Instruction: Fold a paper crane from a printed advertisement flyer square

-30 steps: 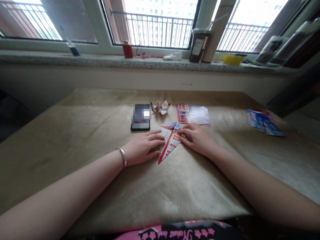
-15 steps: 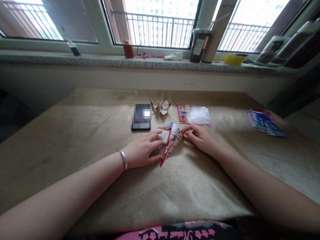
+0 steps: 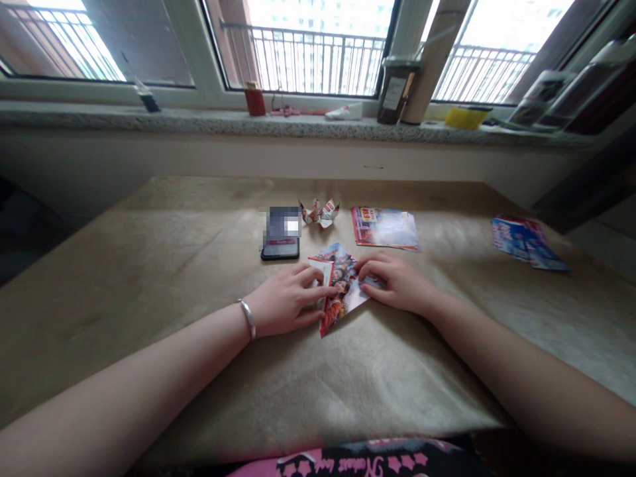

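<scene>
A folded sheet of glossy printed paper lies on the table between both hands, its narrow point towards me. My left hand rests on its left side, fingers spread and touching the paper beside a white panel with a red border. At the right side, my right hand has its fingers curled over the sheet and seems to grip the edge; the fingertips partly cover that side. Just beyond the hands sits a folded paper piece with several upturned points.
A phone, partly blurred, lies left of the pointed paper piece. Flyers are stacked at the back, and more blue flyers lie far right. Jars and small items line the windowsill behind the table.
The paper's right flap, with red figures on white, has opened out to the right, so its colourful picture side shows. My right hand has shifted slightly towards me.
</scene>
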`<state>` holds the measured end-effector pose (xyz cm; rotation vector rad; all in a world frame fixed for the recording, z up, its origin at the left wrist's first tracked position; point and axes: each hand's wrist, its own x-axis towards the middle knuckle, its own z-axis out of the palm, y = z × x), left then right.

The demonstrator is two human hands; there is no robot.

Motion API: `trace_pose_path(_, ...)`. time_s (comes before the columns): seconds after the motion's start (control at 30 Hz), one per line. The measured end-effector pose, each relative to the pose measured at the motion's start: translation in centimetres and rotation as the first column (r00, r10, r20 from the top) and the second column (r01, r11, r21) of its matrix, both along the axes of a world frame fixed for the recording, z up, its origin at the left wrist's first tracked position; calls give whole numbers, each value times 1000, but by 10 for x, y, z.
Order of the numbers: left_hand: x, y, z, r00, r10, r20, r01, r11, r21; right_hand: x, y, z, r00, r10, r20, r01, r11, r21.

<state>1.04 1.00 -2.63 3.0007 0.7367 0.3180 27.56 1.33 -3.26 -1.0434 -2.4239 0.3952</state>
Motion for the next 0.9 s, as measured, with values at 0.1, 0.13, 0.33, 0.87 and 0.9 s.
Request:
trace_pose_path(0.1, -1, 1, -2, 1000, 6, 6, -6, 1000, -3, -1, 0, -2, 995, 90, 52, -92, 995, 30)
trace_pose_path(0.13, -1, 1, -2, 1000, 4, 9, -4, 1000, -5, -2, 0, -2, 992, 109, 60, -111, 993, 35)
trace_pose_path(0.33, -2, 3, -3, 999, -21, 30, 21, 1000, -5, 0, 1, -2, 983, 155, 101, -160, 986, 44)
trace_pose_path(0.87, -8, 4, 2, 993, 104, 59, -114, 974, 195, 7, 1, 1, 962, 136, 237, -150, 988, 42)
trace_pose_path(0.9, -8, 4, 3, 993, 111, 50, -119, 973, 196, 7, 1, 1, 962, 144, 232, -156, 987, 35)
